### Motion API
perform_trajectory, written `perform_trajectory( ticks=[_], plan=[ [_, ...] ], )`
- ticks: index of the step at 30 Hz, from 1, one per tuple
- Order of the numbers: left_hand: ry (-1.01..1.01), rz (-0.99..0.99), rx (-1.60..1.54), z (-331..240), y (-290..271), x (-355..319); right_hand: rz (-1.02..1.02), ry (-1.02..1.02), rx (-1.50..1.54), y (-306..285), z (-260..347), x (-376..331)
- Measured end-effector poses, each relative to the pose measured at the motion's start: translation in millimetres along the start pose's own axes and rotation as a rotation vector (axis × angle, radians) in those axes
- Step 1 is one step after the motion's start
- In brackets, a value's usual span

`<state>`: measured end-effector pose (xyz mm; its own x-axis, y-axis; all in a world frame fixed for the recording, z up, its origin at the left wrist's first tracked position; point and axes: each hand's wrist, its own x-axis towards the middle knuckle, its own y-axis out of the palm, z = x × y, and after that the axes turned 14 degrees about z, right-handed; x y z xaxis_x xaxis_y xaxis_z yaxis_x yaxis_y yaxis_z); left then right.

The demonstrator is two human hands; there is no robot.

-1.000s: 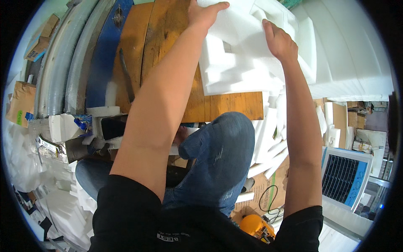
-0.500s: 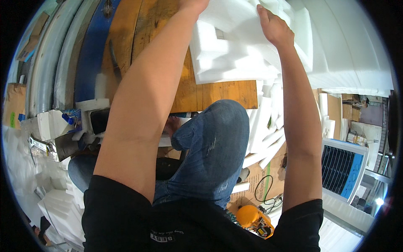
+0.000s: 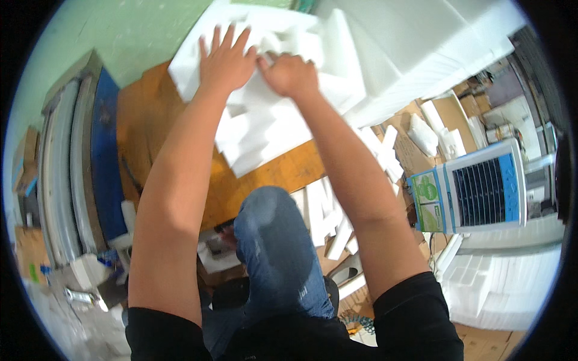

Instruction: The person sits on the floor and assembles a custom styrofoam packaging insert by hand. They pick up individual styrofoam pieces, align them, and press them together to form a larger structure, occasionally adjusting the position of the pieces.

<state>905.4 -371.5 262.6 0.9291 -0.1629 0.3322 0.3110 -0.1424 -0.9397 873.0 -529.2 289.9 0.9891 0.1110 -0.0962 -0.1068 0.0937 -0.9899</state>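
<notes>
An orange-brown wooden table [image 3: 147, 114] carries a white foam piece [image 3: 259, 135], matte and angular, with stepped blocks and hollows. The person's left hand [image 3: 227, 67] lies palm-down on the foam, fingers fanned wide; the right hand [image 3: 292, 75], just beside it, bends its fingers there, whether pinching cannot be told.

Left hand [image 3: 227, 67] and right hand [image 3: 290, 75] on a foam piece [image 3: 250, 133], table [image 3: 147, 129] beneath, wall [image 3: 132, 51] behind, rolls [image 3: 62, 174] to the table's left, foam stack [image 3: 415, 45] to its right, knee [image 3: 269, 213] at its near edge, foam strips [image 3: 317, 210] right of the knee, air cooler [image 3: 481, 189] farther right
</notes>
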Motion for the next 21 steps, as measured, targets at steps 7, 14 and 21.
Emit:
perform_trajectory(
  ticks=[7,14,21],
  plan=[
    [0.002,0.281,-0.037,-19,-13,-3,0.086,-0.024,0.194,-16,-18,-14],
    [-0.023,0.311,0.013,-16,-12,-1,-0.115,0.021,0.056,-12,-36,0],
    [-0.044,0.331,-0.015,-26,-17,-1,0.053,0.100,0.026,-14,-57,-6]
  ],
)
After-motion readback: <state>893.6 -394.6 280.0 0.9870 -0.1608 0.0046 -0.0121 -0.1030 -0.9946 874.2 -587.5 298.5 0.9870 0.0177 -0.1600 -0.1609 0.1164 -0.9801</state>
